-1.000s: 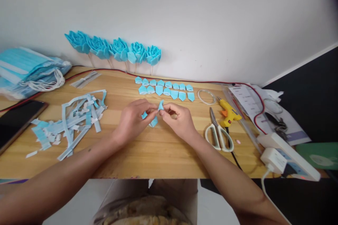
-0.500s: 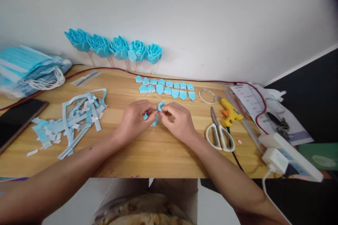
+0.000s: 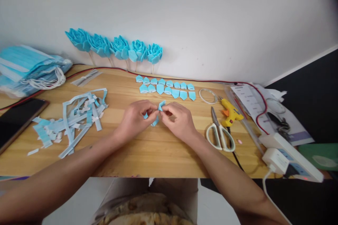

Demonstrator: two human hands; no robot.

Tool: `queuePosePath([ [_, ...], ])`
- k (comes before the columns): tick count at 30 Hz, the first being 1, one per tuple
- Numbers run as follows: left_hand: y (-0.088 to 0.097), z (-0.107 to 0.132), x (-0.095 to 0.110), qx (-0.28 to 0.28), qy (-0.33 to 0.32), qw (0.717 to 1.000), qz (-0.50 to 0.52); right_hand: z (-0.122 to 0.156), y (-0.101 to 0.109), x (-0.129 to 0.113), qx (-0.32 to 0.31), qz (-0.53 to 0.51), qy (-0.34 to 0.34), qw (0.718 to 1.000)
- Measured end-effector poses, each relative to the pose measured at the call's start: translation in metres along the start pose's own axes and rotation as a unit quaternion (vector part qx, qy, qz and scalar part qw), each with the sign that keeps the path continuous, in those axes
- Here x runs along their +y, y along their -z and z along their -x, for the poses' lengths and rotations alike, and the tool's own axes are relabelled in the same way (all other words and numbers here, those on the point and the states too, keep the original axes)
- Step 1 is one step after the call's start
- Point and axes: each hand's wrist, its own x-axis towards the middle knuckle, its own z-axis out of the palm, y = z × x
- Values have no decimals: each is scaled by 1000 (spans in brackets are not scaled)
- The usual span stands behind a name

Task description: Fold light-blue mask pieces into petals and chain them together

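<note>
Between my fingertips is a small folded piece of blue mask fabric [image 3: 161, 105]. My left hand [image 3: 138, 116] pinches it from one side, and my right hand [image 3: 179, 119] pinches it from the other. Below them, more blue fabric [image 3: 155, 123] shows on the table, partly hidden by my left hand. Just beyond my hands, two rows of folded blue petals [image 3: 160, 89] lie on the wood. Against the wall lean several blue fabric flowers [image 3: 120, 47] on thin sticks.
Scissors [image 3: 219, 132] and a yellow glue gun [image 3: 230, 112] lie to the right, near a clear ring [image 3: 208, 96] and a power strip [image 3: 295, 161]. On the left are fabric scraps [image 3: 76, 121], a phone [image 3: 19, 119] and a stack of blue masks [image 3: 26, 63].
The view has shifted very slightly. Both hands keep their pinch on the folded fabric, with almost no visible movement.
</note>
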Motion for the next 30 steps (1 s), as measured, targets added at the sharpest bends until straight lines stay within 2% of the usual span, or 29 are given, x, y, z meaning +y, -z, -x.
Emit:
queuePosePath([
  [13, -1, 0, -2, -3, 11, 1000, 25, 0, 0, 0, -9, -6, -5, 1000],
  [17, 0, 0, -1, -8, 19, 999, 40, 0, 0, -1, -12, -20, -30, 999],
  [19, 2, -1, 1, -11, 33, 998, 61, -1, 1, -2, -17, -56, -64, 996],
  [23, 7, -4, 1, 0, 103, 988, 118, -4, 6, -3, -38, -188, -180, 965],
  [26, 12, -7, 0, 12, 146, 975, 168, -6, 9, -3, -44, -253, -223, 940],
  [28, 14, -9, 0, -14, 153, 970, 189, -6, 10, -3, -52, -278, -226, 932],
  [30, 15, -11, 2, -62, 161, 964, 202, -6, 10, -2, -63, -292, -221, 928],
])
